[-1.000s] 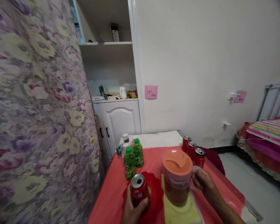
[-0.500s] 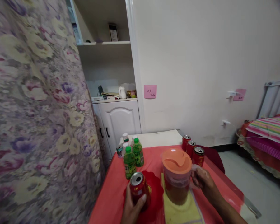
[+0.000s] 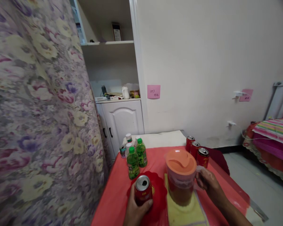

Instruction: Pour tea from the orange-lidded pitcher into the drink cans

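My left hand is wrapped round a red drink can with an opened top, held over a red scalloped plate. The fingers of my right hand are closed on the handle of a clear plastic pitcher. An orange lid covers the pitcher, and brown liquid shows in its lower part. Under the pitcher lies a yellow cloth. Whether the pitcher touches the cloth I cannot tell for certain.
Behind my left hand stand green-capped bottles and white-capped ones. Several red cans line the table's right edge. A red cloth covers the table. A floral curtain hangs at left; a bed stands at right.
The whole view has shifted slightly to the right. The can in my left hand is tipped a little differently, its top turned more toward me. My right hand keeps its hold on the pitcher.
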The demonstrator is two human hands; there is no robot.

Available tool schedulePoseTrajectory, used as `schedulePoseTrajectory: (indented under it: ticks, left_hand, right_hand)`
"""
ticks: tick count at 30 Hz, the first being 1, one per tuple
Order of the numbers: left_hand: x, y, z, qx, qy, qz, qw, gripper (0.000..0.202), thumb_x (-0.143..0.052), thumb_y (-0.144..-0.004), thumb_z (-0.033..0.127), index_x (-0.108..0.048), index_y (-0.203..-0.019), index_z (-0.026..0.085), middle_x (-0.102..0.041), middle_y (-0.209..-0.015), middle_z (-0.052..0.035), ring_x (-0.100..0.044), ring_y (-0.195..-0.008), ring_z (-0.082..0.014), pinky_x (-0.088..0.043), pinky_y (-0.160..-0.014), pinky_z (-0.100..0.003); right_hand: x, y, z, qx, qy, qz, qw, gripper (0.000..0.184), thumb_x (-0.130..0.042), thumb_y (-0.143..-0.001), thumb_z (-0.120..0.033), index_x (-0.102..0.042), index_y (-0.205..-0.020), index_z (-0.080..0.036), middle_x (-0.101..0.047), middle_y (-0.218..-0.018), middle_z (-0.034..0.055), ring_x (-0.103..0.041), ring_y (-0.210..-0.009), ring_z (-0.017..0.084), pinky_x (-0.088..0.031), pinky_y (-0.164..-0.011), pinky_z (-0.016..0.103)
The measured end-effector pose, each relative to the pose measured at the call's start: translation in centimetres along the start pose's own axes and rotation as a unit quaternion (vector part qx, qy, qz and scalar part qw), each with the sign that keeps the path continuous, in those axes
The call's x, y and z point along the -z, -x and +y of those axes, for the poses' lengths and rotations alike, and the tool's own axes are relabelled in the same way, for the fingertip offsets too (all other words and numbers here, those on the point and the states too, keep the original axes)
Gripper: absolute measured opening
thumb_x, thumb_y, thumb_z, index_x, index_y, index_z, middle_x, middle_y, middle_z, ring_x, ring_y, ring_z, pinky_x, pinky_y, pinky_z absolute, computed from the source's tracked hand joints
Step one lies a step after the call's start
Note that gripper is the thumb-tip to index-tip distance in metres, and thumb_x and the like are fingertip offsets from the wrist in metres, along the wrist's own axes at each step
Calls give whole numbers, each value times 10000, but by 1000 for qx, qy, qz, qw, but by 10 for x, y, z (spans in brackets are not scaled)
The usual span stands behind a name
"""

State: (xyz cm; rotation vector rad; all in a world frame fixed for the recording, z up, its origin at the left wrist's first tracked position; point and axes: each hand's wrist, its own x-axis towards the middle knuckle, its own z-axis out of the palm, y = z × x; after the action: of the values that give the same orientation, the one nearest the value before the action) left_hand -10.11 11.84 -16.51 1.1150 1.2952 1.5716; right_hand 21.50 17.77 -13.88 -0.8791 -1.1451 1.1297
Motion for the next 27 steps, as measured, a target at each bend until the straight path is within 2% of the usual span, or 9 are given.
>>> schedulePoseTrajectory:
  ticks: [3, 5, 10, 16, 22, 27]
  left_hand:
    - [-3, 3, 10, 2, -1, 25, 1000, 873, -933, -451, 452, -650, -1241, 211, -787, -1178, -129, -677, -1182, -441, -548, -1023, -536]
    - [-3, 4, 12, 2, -1, 17, 1000, 876, -931, -454, 462, -648, -1245, 214, -788, -1180, -127, -672, -1189, -440, -545, -1028, -536]
    - [3, 2, 3, 5, 2, -15, 1000, 935, -902, -560, 485, -550, -1376, 193, -726, -1311, -161, -644, -1246, -417, -505, -1079, -536]
    - [7, 1, 0, 11, 11, -34, 999, 897, -875, -636, 482, -512, -1403, 190, -672, -1389, -170, -605, -1301, -405, -479, -1105, -530]
    - [6, 3, -1, 18, 23, -43, 999, 898, -870, -653, 459, -486, -1425, 210, -647, -1432, -166, -576, -1343, -393, -465, -1124, -509]
    - [7, 0, -5, 7, 20, -28, 999, 884, -882, -626, 455, -513, -1390, 208, -679, -1372, -168, -603, -1305, -406, -474, -1109, -522]
  right_hand:
    - [-1, 0, -1, -3, -4, 0, 1000, 592, -628, -742, -764, -550, -541, -213, -405, -407, -54, -316, -392, 90, -198, -461, 274]
    - [-1, 0, -2, 0, 2, 0, 1000, 598, -614, -756, -764, -545, -535, -213, -402, -405, -53, -316, -395, 91, -203, -463, 277]
    - [-2, 1, -4, 5, 6, -7, 1000, 577, -625, -757, -749, -540, -552, -216, -411, -423, -53, -331, -402, 95, -215, -459, 273]
    - [-1, -1, -2, 1, 4, -10, 1000, 580, -608, -770, -753, -532, -553, -221, -405, -418, -54, -314, -396, 92, -210, -449, 271]
    - [-3, 1, -5, -1, 11, -3, 1000, 592, -614, -737, -773, -519, -529, -227, -382, -407, -55, -308, -394, 98, -215, -444, 275]
    - [3, 0, 0, 6, 25, -15, 1000, 568, -584, -795, -740, -533, -569, -222, -414, -431, -50, -311, -421, 98, -216, -467, 278]
